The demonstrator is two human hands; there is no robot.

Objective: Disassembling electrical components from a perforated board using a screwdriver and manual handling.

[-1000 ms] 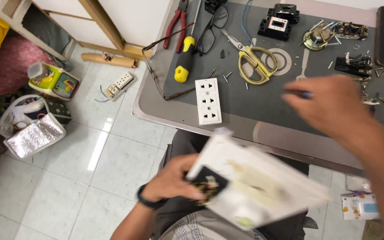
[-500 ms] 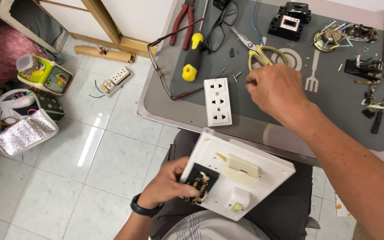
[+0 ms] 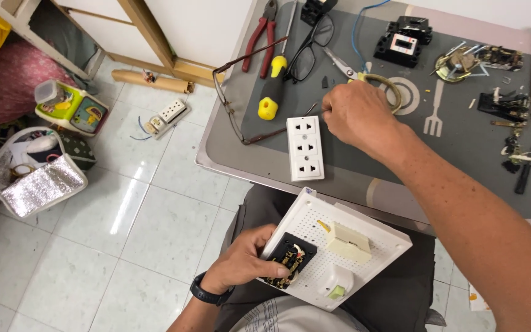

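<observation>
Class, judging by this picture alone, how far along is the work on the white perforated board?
Done: a cream block and a round fitting with a green tab sit on the white perforated board. In hand: the left hand steadies the board at a black module; the right hand is closed over the grey mat. Left: the white triple socket lies unmounted.

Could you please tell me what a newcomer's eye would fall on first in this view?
Probably the white perforated board on the person's lap, which the left hand grips at a black socket part. Next comes the right hand reaching over the grey table mat beside a white triple outlet. A yellow-handled screwdriver and red pliers lie further back.
</observation>
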